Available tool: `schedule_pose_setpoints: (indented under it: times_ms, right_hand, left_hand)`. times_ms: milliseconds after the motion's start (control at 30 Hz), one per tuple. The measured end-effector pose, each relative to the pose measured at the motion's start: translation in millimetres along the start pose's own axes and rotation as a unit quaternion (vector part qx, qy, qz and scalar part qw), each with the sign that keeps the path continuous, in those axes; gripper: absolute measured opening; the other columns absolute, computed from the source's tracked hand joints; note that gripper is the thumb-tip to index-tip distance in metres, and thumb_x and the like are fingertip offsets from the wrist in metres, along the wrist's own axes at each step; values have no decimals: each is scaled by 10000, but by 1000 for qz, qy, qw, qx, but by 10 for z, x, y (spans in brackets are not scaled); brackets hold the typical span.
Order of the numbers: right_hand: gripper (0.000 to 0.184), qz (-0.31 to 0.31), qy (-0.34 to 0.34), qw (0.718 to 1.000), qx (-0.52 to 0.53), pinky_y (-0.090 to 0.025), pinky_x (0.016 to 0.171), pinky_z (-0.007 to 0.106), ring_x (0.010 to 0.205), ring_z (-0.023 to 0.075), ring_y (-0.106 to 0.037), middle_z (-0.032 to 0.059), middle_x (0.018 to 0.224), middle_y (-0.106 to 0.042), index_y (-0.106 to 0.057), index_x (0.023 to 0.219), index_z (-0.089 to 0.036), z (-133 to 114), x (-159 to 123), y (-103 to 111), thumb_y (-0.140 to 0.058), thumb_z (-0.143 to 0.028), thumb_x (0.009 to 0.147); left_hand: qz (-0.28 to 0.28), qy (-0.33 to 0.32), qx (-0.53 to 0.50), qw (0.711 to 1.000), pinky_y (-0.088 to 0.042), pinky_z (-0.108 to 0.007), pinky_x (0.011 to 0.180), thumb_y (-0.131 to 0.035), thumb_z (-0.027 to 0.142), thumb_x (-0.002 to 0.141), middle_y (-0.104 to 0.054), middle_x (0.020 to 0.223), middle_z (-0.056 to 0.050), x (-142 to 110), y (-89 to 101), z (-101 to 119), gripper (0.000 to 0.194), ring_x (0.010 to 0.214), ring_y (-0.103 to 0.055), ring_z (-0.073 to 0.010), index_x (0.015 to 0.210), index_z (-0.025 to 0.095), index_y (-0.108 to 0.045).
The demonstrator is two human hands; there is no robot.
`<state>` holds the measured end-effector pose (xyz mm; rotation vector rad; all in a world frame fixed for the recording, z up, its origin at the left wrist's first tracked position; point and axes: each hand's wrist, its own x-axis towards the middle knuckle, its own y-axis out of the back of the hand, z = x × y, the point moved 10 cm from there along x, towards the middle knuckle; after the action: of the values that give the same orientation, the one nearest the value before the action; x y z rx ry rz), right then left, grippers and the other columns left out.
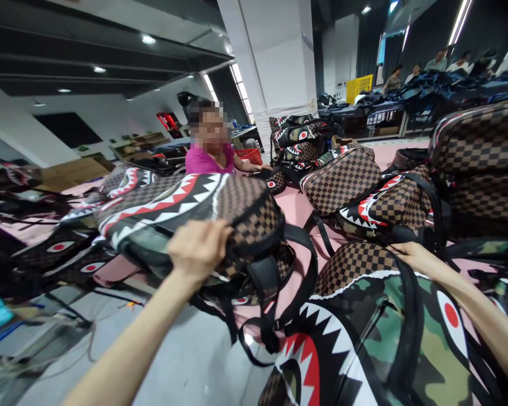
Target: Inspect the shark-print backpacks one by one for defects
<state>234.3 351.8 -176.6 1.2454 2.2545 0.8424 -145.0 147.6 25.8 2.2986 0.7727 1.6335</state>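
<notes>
My left hand [198, 248] is closed on the side of a checkered backpack [249, 206] with a red and white shark-tooth print, its black straps hanging down. In front of me on the right stands a camouflage duffel bag [436, 344] with a shark mouth, a red eye and a checkered end. My right hand [419, 259] grips the far edge of this bag, near a black strap; its fingertips are partly hidden behind the bag.
A pink-topped table [294, 206] carries more bags, including a checkered bag [342, 180] and a tall stack [482, 146] at right. Across it sits a person in a pink top [195, 160]. A white pillar [271, 62] rises behind; other people are at the back right.
</notes>
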Motion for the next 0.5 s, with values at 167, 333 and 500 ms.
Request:
schedule_pose_setpoints:
  times_ms: [167, 333, 500]
  right_hand:
    - [521, 21, 4, 1000, 9, -464, 894, 414, 961, 347, -623, 33, 970, -706, -738, 863, -197, 98, -54, 39, -472, -613, 696]
    - [463, 23, -7, 1000, 6, -468, 884, 402, 949, 333, -629, 31, 970, -707, -739, 903, -200, 121, 20, 18, -492, -519, 675]
    - [396, 44, -13, 999, 28, -462, 882, 374, 971, 315, -622, 73, 1033, -690, -733, 952, -163, 97, -8, 87, -516, -415, 737]
  left_hand:
    - [-27, -48, 27, 998, -334, -304, 580, -563, 288, 846, -632, 754, -75, -433, -247, 453, 141, 659, -544, -180, 905, 188, -644]
    - [-49, -35, 20, 998, -363, -298, 621, -578, 288, 842, -627, 794, -77, -462, -68, 403, 188, 710, -547, -202, 988, 179, -625]
    - [-64, -2, -25, 998, -384, -342, 747, -565, 279, 850, -657, 935, -99, -575, -71, 429, 278, 850, -581, -234, 1110, 181, -575]
